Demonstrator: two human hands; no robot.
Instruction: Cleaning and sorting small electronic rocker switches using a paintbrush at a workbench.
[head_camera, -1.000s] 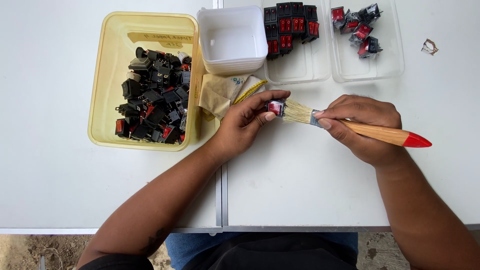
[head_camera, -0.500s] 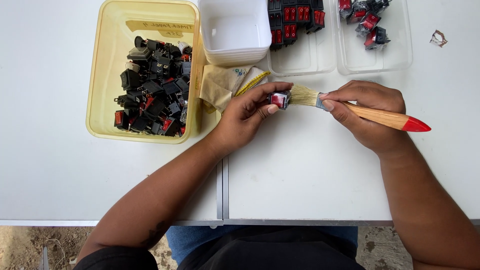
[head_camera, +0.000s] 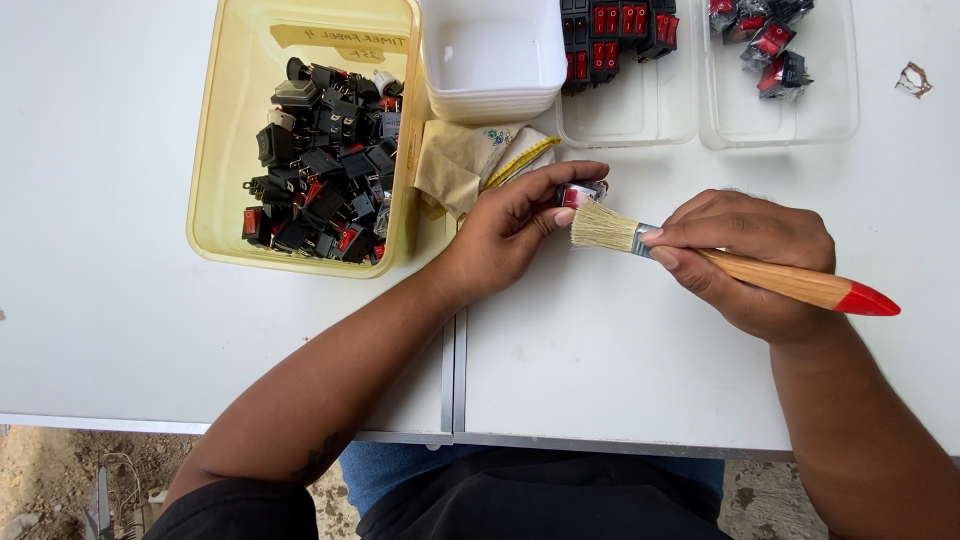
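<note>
The left hand (head_camera: 510, 225) pinched a small red-faced switch (head_camera: 580, 192) between thumb and fingers, just above the white table (head_camera: 600, 370). The right hand (head_camera: 745, 260) gripped a paintbrush (head_camera: 730, 262) by its wooden handle, red tip pointing to 3 o'clock, pale bristles (head_camera: 603, 226) touching the switch from 4 o'clock. At 9 o'clock from the left hand sat a yellow tub (head_camera: 215, 150) heaped with black and red switches. A folded cloth (head_camera: 465, 160) lay at 11 o'clock, beside the tub. A white tub (head_camera: 493, 50) stood at 12 o'clock. Two clear trays (head_camera: 650, 115) at 1 o'clock held more switches.
</note>
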